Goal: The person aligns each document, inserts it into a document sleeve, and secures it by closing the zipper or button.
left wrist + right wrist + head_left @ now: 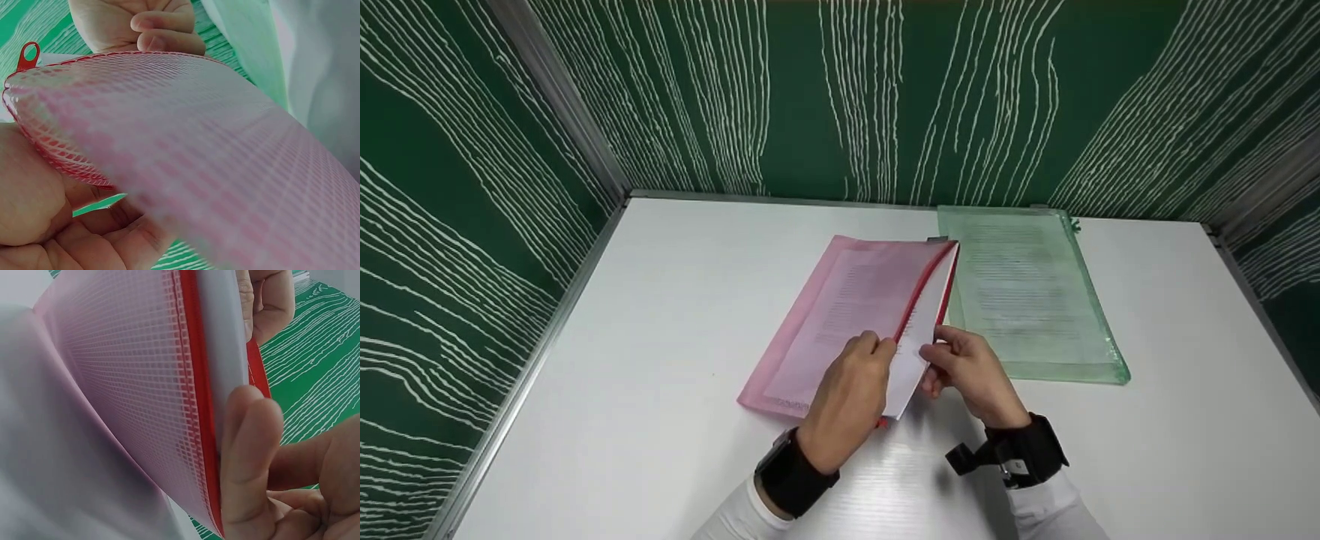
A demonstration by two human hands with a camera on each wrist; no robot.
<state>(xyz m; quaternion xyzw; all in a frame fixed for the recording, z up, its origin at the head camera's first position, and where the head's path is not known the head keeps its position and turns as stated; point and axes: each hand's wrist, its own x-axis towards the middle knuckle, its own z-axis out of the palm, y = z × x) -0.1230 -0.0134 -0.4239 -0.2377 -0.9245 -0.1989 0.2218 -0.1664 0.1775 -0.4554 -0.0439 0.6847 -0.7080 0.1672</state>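
Note:
A pink mesh zip pouch [840,315] with red zipper edges is tilted up off the white table along its gaping right side. White printed papers [911,367] show inside the opening. My left hand [851,390] grips the upper zipper edge near the front corner. Across the opening, my right hand [971,375] pinches the pouch's other edge, its thumb over the papers. In the right wrist view, the right fingers [250,450] lie along the white paper stack [225,337] beside the red zipper [197,382]. A red zipper pull [28,56] sticks out at the pouch corner in the left wrist view.
A green mesh zip pouch [1027,300] with printed papers inside lies flat to the right, partly under the pink one's edge. The white table [660,315] meets green panels [795,97] with white wavy lines at the back and sides.

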